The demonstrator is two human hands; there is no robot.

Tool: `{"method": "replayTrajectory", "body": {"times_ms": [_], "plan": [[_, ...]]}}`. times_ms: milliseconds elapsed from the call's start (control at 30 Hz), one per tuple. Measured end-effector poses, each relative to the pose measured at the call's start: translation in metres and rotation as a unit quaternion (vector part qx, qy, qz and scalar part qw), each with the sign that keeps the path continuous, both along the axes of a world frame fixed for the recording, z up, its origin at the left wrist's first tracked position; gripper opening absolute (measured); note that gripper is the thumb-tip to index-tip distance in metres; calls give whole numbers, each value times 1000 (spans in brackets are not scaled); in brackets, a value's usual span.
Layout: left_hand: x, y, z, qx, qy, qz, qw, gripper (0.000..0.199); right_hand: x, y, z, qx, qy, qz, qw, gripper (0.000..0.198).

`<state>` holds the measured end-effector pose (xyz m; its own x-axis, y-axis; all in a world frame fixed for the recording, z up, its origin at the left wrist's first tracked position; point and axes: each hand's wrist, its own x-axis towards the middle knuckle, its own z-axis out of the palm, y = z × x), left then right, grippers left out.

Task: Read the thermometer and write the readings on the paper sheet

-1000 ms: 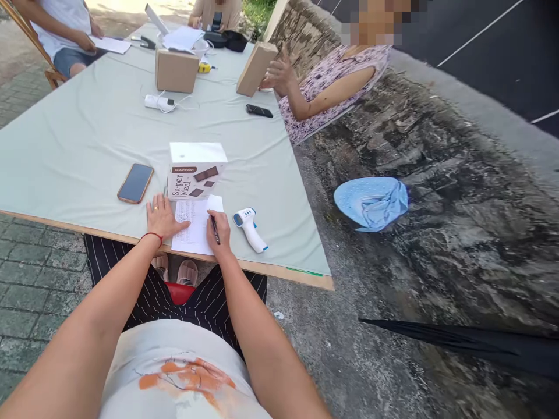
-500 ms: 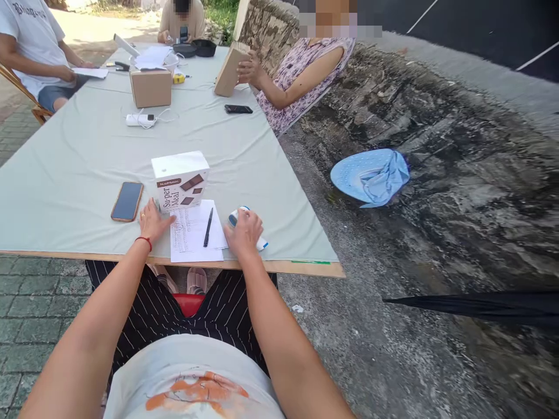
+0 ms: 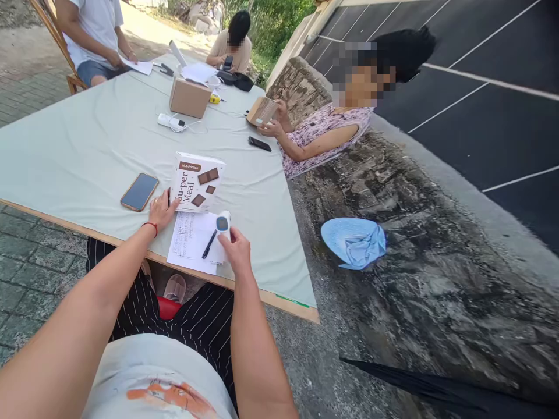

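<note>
My right hand [image 3: 236, 250] holds a white infrared thermometer [image 3: 223, 223] upright above the table's near edge, its small screen facing me. Just under it a black pen [image 3: 208, 244] lies on a printed paper sheet [image 3: 190, 246]. My left hand [image 3: 161, 212], with a red string at the wrist, rests on the cloth and touches the lower left corner of a white "Super Meal" box [image 3: 196, 182]. To the left of that hand lies a phone [image 3: 139, 191], screen up.
The table [image 3: 78, 151] carries a cardboard box [image 3: 189, 97], a white power strip [image 3: 171, 122] and a black phone [image 3: 259, 143]. A seated person [image 3: 323, 125] at the right holds a brown box [image 3: 261, 110]. A blue hat [image 3: 353, 241] lies on the stone wall.
My right hand let go of the pen onto the paper, reached right to the thermometer and lifted it upright. My left hand slid up to the box's corner. The view swung.
</note>
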<state>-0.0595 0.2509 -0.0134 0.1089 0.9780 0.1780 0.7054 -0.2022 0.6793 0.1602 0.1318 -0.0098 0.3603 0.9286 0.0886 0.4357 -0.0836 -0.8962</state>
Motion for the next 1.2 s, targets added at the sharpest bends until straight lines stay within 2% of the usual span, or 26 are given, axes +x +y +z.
{"method": "replayTrajectory", "body": {"times_ms": [100,200,333,467,633,833,1200], "plan": [[1,0,-2,6,37,9,999,49,-43,11,10,41,196,48,979,40],[1,3,-4,6,65,22,998,50,-73,24,14,47,272,60,959,37],[1,5,-5,1,75,22,997,54,-82,37,3,30,337,47,940,38],[3,3,-5,7,70,21,997,53,-76,40,-6,44,362,55,930,41],[4,1,-4,15,61,20,998,52,-74,41,-9,85,362,62,926,47],[5,-1,-1,11,52,15,998,53,-71,40,-14,68,382,62,919,48],[4,0,-1,14,41,9,999,51,-72,42,-18,75,389,39,917,50]]}}
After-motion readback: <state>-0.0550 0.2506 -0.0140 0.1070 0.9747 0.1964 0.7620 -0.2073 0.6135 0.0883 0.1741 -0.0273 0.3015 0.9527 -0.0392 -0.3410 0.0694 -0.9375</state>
